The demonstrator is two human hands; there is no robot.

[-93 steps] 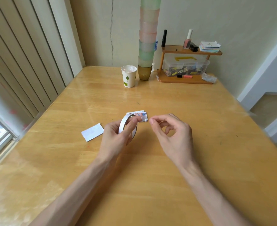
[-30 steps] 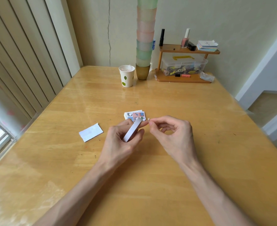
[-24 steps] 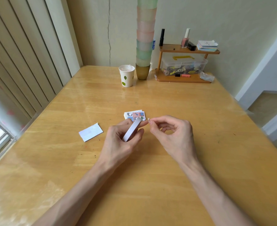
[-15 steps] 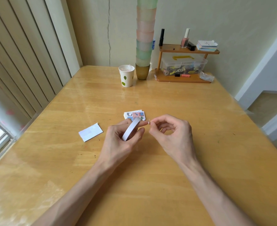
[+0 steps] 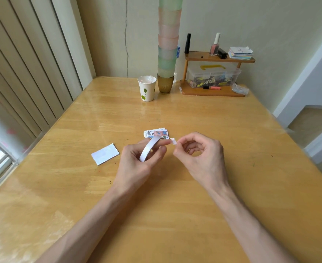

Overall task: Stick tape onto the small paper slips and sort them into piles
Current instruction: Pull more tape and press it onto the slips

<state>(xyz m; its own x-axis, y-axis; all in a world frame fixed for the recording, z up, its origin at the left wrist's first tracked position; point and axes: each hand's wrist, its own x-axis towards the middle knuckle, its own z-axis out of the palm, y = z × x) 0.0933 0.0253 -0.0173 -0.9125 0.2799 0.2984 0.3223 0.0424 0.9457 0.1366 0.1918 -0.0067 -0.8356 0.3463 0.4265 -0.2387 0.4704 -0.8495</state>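
On the tabletop (image 5: 232, 186), a plain white slip (image 5: 105, 154) lies flat to the left of the left hand (image 5: 137, 166) and apart from it. That hand's grip is curled round a white tape roll (image 5: 149, 149), held on edge above the wood. Just beyond that grip and slightly to its right rests a small stack of printed slips (image 5: 156, 133), while the right hand (image 5: 203, 158) has its grip narrowed to a thumb-and-forefinger pinch on a small white bit of tape (image 5: 173, 141), which meets the left fingertip.
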